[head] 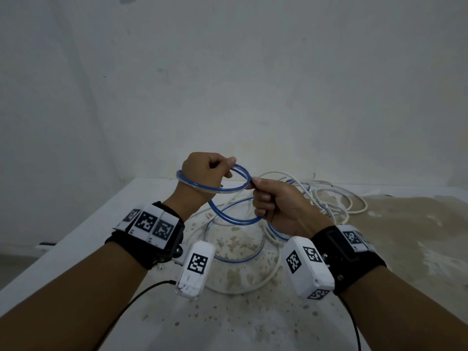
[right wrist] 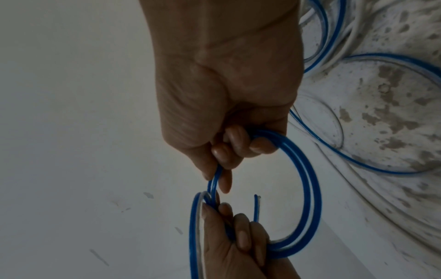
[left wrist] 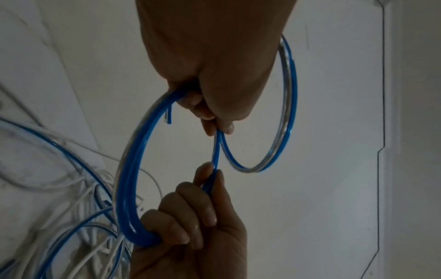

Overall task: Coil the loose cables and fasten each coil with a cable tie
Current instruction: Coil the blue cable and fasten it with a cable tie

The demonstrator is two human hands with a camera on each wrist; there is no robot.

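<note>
A blue-and-clear cable (head: 231,219) is wound in small loops held above the table. My left hand (head: 206,171) grips the coil, with one loop (left wrist: 290,105) circling behind the wrist and a short cut end (left wrist: 169,116) sticking out by the fingers. My right hand (head: 274,205) grips the same cable, pinching it at the fingertips (right wrist: 214,177) and curling the other fingers round a lower loop (right wrist: 307,190). The two hands sit close together. The rest of the blue cable (head: 238,258) trails down onto the table.
A tangle of white cables (head: 336,198) lies on the stained white table (head: 395,249) behind my hands, mixed with more blue cable. A white wall (head: 228,72) rises right behind the table. The table's left edge (head: 71,234) runs diagonally.
</note>
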